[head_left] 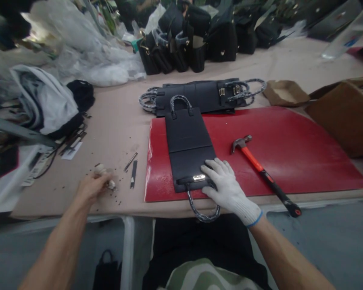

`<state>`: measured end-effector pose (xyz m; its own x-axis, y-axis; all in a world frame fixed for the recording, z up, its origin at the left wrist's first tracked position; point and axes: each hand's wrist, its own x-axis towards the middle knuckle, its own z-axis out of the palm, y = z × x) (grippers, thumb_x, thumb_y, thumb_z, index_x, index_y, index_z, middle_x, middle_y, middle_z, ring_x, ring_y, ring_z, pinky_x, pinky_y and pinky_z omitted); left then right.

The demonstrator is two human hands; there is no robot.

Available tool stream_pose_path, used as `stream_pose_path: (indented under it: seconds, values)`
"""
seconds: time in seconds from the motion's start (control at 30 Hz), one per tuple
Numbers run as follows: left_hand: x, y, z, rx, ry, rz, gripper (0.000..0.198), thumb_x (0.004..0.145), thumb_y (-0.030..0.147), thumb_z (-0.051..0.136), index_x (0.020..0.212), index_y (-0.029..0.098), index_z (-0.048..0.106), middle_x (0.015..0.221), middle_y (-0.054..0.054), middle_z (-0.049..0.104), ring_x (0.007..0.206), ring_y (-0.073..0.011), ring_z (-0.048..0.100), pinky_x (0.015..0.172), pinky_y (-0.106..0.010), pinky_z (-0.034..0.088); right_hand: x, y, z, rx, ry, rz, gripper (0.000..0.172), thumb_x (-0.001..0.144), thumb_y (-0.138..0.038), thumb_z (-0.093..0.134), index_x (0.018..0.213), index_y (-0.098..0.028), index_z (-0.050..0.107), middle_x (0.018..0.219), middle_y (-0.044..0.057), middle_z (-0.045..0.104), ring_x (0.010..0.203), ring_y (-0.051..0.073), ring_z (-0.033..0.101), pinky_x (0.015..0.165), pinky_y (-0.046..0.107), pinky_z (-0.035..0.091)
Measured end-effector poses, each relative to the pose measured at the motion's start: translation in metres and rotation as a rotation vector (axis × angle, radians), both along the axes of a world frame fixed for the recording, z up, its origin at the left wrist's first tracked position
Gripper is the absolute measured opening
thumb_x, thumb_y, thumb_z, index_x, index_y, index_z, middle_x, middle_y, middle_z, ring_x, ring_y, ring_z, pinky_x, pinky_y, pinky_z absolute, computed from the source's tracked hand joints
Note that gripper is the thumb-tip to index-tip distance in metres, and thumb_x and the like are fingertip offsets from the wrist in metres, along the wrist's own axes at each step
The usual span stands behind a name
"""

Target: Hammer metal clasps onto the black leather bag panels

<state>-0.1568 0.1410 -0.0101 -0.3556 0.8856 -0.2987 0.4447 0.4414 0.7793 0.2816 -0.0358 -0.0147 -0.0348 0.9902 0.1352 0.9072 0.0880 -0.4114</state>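
My right hand (226, 185), in a white knit glove with a blue cuff edge, lies with fingers spread on the lower right of a black bag panel (189, 135). That panel has a braided-look black-and-white handle at each end and a shiny metal clasp (199, 177) beside my fingers. At the left, my bare left hand (93, 187) has its fingers closed around a small pale object (100, 168) that I cannot make out. Tiny dark bits lie around it. Nearby are a thin metal rod (130, 162) and a flat dark metal strip (133, 174).
A claw hammer (260, 169) with an orange-and-black handle lies on the red board (293, 141). Behind are stacked black panels (196, 94) with handles, then several black bags (222, 38). A brown box (345, 117) stands right; clear plastic wrap (78, 48) fills the back left.
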Motion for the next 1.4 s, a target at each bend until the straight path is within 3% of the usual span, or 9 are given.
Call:
stream_pose_path:
  seconds: [0.1, 0.2, 0.37, 0.47, 0.6, 0.73, 0.93, 1.1, 1.4]
  values:
    - [0.015, -0.021, 0.007, 0.121, -0.321, 0.006, 0.033, 0.064, 0.034, 0.082, 0.072, 0.018, 0.055, 0.068, 0.000, 0.067, 0.063, -0.0175, 0.067, 0.060, -0.028, 0.060, 0.001, 0.000, -0.001, -0.001, 0.007, 0.002, 0.062, 0.079, -0.027, 0.074, 0.140, -0.020, 0.063, 0.154, 0.013, 0.053, 0.149, 0.041, 0.037, 0.124, 0.066, 0.024]
    - [0.050, -0.044, 0.009, 0.312, -0.440, -0.112, 0.039, 0.070, 0.047, 0.085, 0.079, 0.016, 0.062, 0.081, -0.005, 0.074, 0.075, -0.0211, 0.072, 0.071, -0.033, 0.064, 0.001, -0.001, -0.001, 0.010, 0.004, -0.002, 0.062, 0.079, -0.027, 0.074, 0.140, -0.020, 0.063, 0.154, 0.012, 0.053, 0.148, 0.041, 0.037, 0.125, 0.066, 0.024]
    - [0.123, -0.081, -0.001, 0.504, -0.338, -0.393, 0.034, 0.088, 0.045, 0.076, 0.104, 0.015, 0.071, 0.102, -0.010, 0.076, 0.087, -0.0219, 0.074, 0.082, -0.034, 0.062, 0.001, -0.001, 0.000, 0.019, 0.005, -0.003, 0.060, 0.081, -0.028, 0.072, 0.140, -0.021, 0.063, 0.153, 0.012, 0.054, 0.149, 0.040, 0.037, 0.125, 0.066, 0.024]
    - [0.147, -0.094, -0.012, 0.596, -0.190, -0.512, 0.026, 0.089, 0.036, 0.074, 0.106, 0.016, 0.070, 0.109, -0.010, 0.075, 0.096, -0.0232, 0.072, 0.092, -0.039, 0.061, 0.000, -0.001, -0.001, 0.022, 0.011, -0.003, 0.059, 0.082, -0.029, 0.072, 0.140, -0.021, 0.063, 0.153, 0.012, 0.054, 0.149, 0.040, 0.037, 0.124, 0.067, 0.024]
    - [0.150, -0.097, -0.025, 0.694, -0.122, -0.537, 0.015, 0.088, 0.027, 0.074, 0.098, 0.018, 0.067, 0.109, -0.009, 0.074, 0.106, -0.0250, 0.072, 0.104, -0.046, 0.057, 0.000, -0.001, -0.003, 0.023, 0.018, -0.003, 0.060, 0.082, -0.030, 0.072, 0.140, -0.021, 0.062, 0.153, 0.012, 0.055, 0.149, 0.041, 0.037, 0.124, 0.067, 0.024]
    - [0.142, -0.095, -0.029, 0.616, -0.208, -0.555, 0.016, 0.092, 0.026, 0.070, 0.105, 0.018, 0.069, 0.120, -0.013, 0.073, 0.112, -0.0283, 0.073, 0.105, -0.050, 0.057, 0.000, -0.001, -0.004, 0.015, 0.016, -0.001, 0.061, 0.083, -0.029, 0.072, 0.142, -0.021, 0.061, 0.154, 0.012, 0.053, 0.150, 0.040, 0.035, 0.125, 0.066, 0.023]
    - [0.152, -0.106, -0.023, 0.640, -0.295, -0.552, 0.014, 0.094, 0.024, 0.071, 0.106, 0.019, 0.068, 0.122, -0.013, 0.073, 0.112, -0.0280, 0.074, 0.104, -0.050, 0.058, 0.000, -0.001, -0.001, 0.018, 0.015, 0.009, 0.059, 0.084, -0.030, 0.070, 0.141, -0.020, 0.061, 0.154, 0.014, 0.053, 0.150, 0.041, 0.035, 0.125, 0.066, 0.024]
    - [0.174, -0.109, -0.017, 0.676, -0.374, -0.669, 0.017, 0.095, 0.020, 0.070, 0.112, 0.020, 0.066, 0.126, -0.012, 0.072, 0.117, -0.0278, 0.072, 0.104, -0.049, 0.059, 0.000, 0.000, 0.000, -0.001, 0.009, 0.010, 0.061, 0.082, -0.030, 0.072, 0.140, -0.019, 0.061, 0.153, 0.014, 0.053, 0.149, 0.042, 0.035, 0.125, 0.065, 0.023]
    - [0.185, -0.110, -0.025, 0.664, -0.395, -0.750, 0.018, 0.096, 0.018, 0.069, 0.114, 0.020, 0.065, 0.128, -0.013, 0.071, 0.119, -0.0286, 0.071, 0.104, -0.050, 0.058, 0.000, 0.000, -0.002, -0.007, 0.019, -0.002, 0.062, 0.082, -0.032, 0.072, 0.142, -0.022, 0.060, 0.155, 0.011, 0.051, 0.151, 0.041, 0.034, 0.125, 0.064, 0.021]
